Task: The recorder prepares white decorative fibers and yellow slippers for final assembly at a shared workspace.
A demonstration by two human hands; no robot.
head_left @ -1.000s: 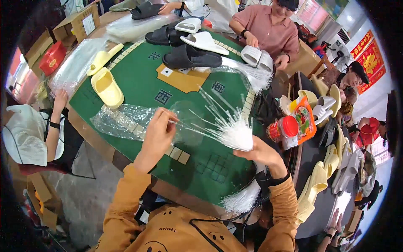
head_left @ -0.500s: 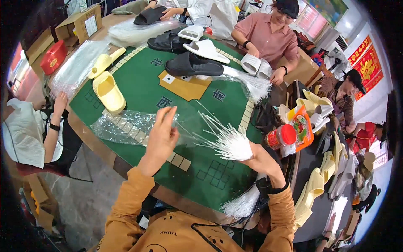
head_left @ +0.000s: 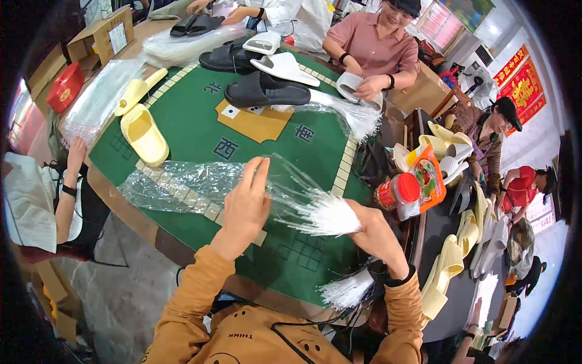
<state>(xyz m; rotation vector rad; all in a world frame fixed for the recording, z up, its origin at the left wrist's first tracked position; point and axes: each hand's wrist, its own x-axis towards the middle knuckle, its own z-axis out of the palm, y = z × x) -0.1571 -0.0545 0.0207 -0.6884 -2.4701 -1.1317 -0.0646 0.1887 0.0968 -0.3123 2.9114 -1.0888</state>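
Note:
My right hand [head_left: 377, 235] grips a bundle of thin white plastic strands [head_left: 330, 213] that fan out toward the left. My left hand [head_left: 247, 203] is raised beside the strands' far ends, its fingers closed together and pointing up. What lies between those fingers is hard to make out. Behind and left of it, a crinkled clear plastic bag [head_left: 173, 185] lies across the green table mat [head_left: 200, 130]. A second bundle of white strands [head_left: 348, 290] rests at the table's near edge, below my right hand.
Yellow slippers [head_left: 144, 134], black slippers [head_left: 267, 91] and a white slipper [head_left: 285, 68] lie on the table. A red-lidded jar [head_left: 397, 190] stands right, before rows of slippers [head_left: 444, 273]. Opposite, a person in pink [head_left: 376, 45] handles grey slippers. Clear plastic sleeves [head_left: 100, 100] lie far left.
My left hand has moved right and slightly down, closer to the strands. The view has shifted a little. The person in pink has moved their hands on the grey slippers.

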